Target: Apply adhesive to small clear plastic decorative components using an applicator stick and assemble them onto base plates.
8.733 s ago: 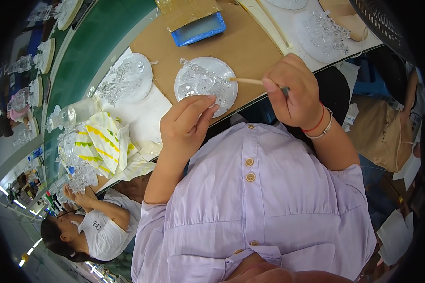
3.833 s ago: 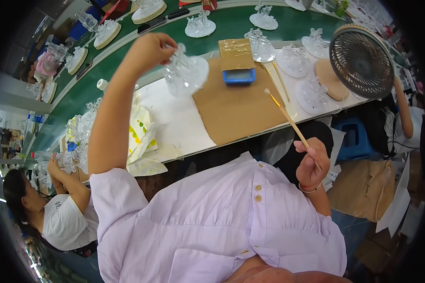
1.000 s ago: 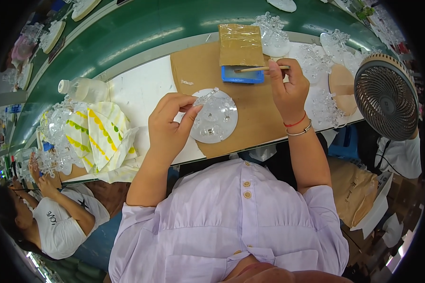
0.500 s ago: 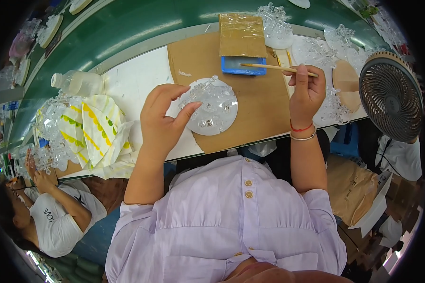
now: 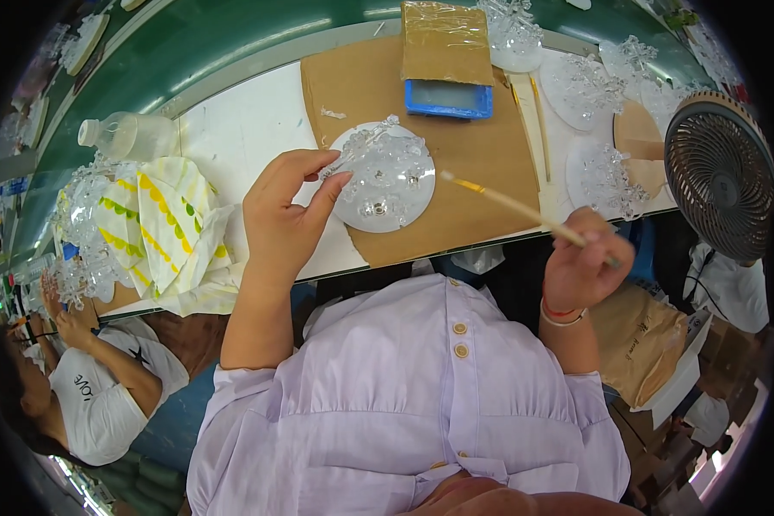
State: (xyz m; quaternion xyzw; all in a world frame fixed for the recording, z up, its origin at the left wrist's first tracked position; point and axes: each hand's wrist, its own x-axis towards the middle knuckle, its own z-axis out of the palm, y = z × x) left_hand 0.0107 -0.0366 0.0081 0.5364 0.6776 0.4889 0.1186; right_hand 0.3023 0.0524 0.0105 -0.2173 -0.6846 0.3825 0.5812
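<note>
A round white disc (image 5: 398, 208) covered with clear plastic pieces lies on the brown cardboard in front of me. At its left edge, my left hand (image 5: 288, 202) curves thumb and forefinger together around a small clear piece (image 5: 329, 167), partly hidden by the fingers. To the right, my right hand (image 5: 586, 258) is closed on a thin wooden paintbrush (image 5: 516, 206), held off the table near its front edge. The tip of the brush points left toward the disc. Beyond the disc stands a blue tray (image 5: 449, 112) with pale contents, partly under a cardboard flap (image 5: 445, 43).
Two thin sticks (image 5: 539, 129) lie right of the cardboard. More discs with clear pieces (image 5: 602, 176) sit near a black fan (image 5: 721, 176). At left are a patterned cloth bag (image 5: 168, 228) and a plastic bottle (image 5: 133, 136). A person (image 5: 116, 370) works farther left.
My right hand has drawn the paintbrush away from the blue tray, back toward me and to the right. My left thumb and forefinger are closer together, slightly farther left over the disc's edge.
</note>
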